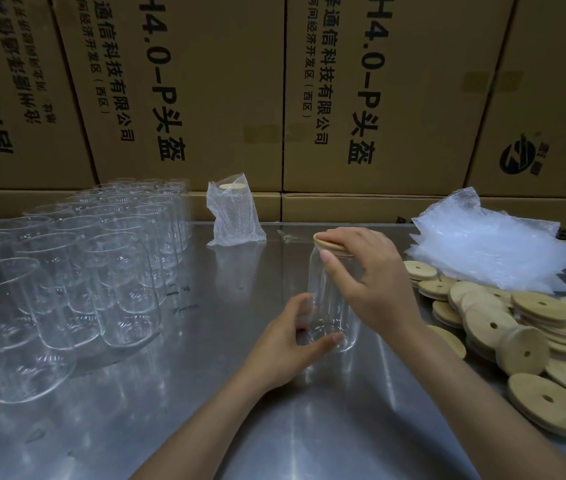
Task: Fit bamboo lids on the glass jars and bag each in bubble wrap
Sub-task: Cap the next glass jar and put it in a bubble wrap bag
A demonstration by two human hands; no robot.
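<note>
A clear glass jar [331, 306] stands upright on the steel table [205, 393] in the middle of the view. My left hand [288, 337] grips its lower part, thumb in front. My right hand [368, 271] rests on top of the jar, its fingers curled over a round bamboo lid [324, 241] that sits on the jar's mouth. Several loose bamboo lids [523, 327], each with a small hole, lie in a heap at the right. A stack of bubble wrap bags [489, 240] lies behind them.
Several empty glass jars [77, 271] stand in rows at the left. One lidded jar in a bubble wrap bag [233, 213] stands at the back centre. Cardboard cartons [361, 98] wall off the far edge of the table.
</note>
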